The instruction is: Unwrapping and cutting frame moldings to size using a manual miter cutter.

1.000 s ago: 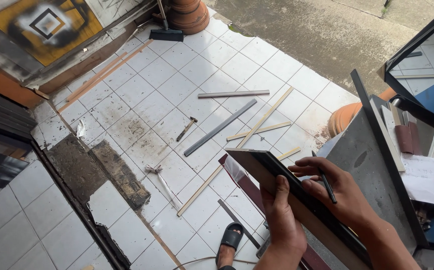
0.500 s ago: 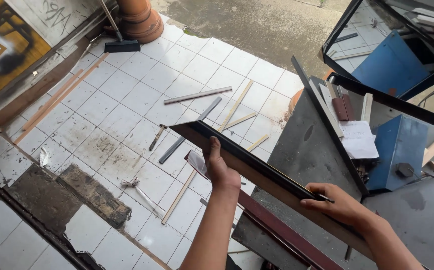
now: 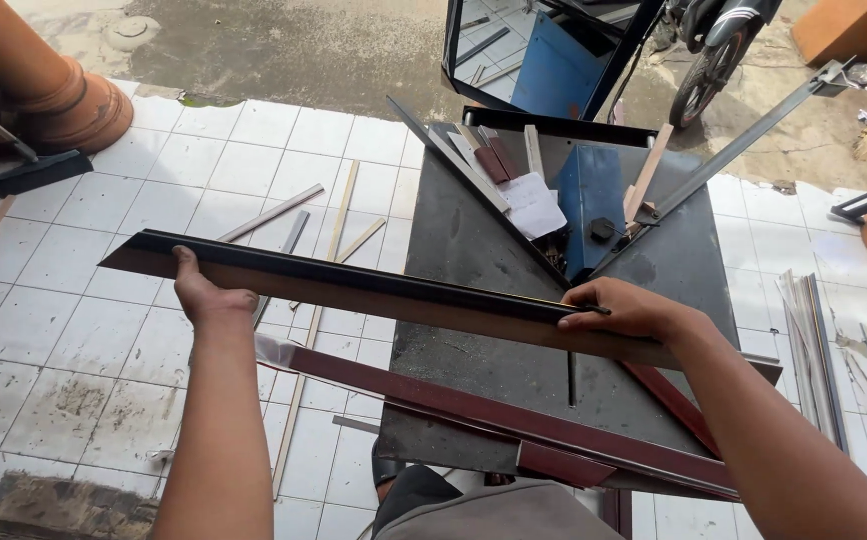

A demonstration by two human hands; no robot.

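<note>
Left-hand fingers [image 3: 186, 262] hidden behind the moulding strip [image 3: 374, 292] — motorbike [image 3: 719, 40] cut off.

moulding strip [image 3: 384, 290]: I see a long dark frame profile, brown face, mitred ends
pose: near level, above the metal table [image 3: 474, 240]

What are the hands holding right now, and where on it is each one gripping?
Both hold one long dark moulding strip. The left hand grips it near its left end; the right hand presses on it right of the middle, above the metal table.
</note>
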